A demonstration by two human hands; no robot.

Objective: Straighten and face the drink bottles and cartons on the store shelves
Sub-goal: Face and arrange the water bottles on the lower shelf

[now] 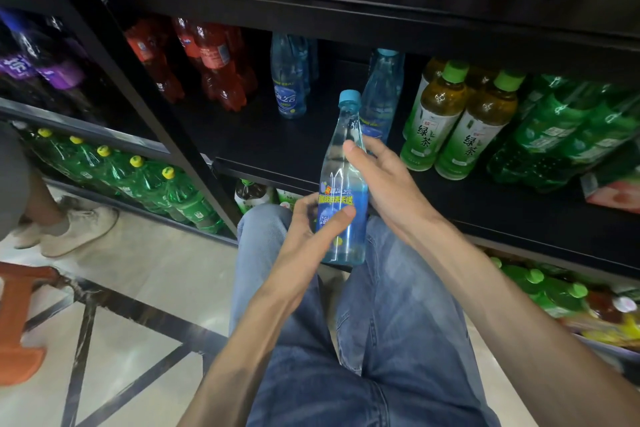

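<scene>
A clear blue drink bottle (341,180) with a light blue cap is held upright in front of the black shelf (277,146), off its surface. My left hand (313,224) grips its lower labelled part, thumb across the front. My right hand (381,180) grips its upper body from the right, thumb on the front. Two matching blue bottles stand on the shelf: one at the back (289,80), one just behind the held bottle (382,94).
Red bottles (214,62) stand left on the same shelf, green tea bottles (450,118) and green soda bottles (568,135) right. Yellow-capped green bottles (149,180) fill the lower left shelf. Another person's shoes (79,225) are on the floor at left, with an orange stool (17,322) nearby.
</scene>
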